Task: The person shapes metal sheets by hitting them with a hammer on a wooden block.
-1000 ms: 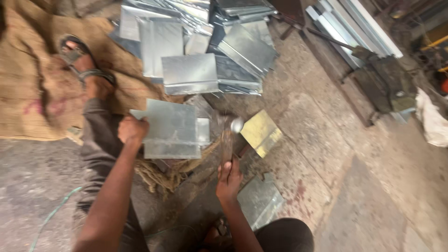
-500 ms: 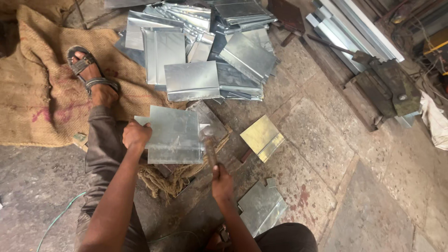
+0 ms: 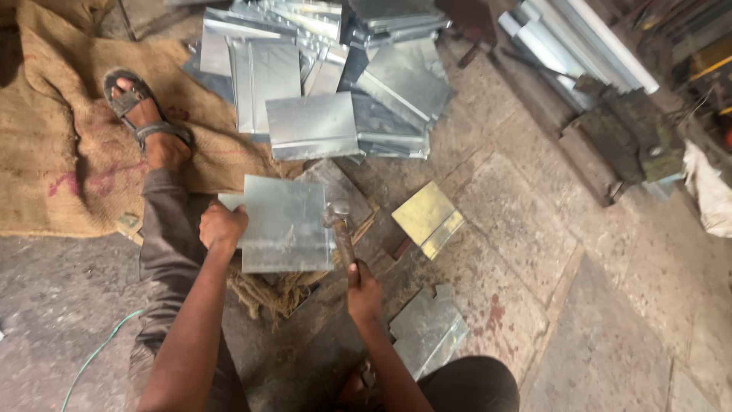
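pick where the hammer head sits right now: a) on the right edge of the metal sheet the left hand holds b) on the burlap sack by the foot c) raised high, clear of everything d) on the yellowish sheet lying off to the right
a: the hammer in the right hand has its head at the right edge of the metal sheet that the left hand grips on the opposite side.
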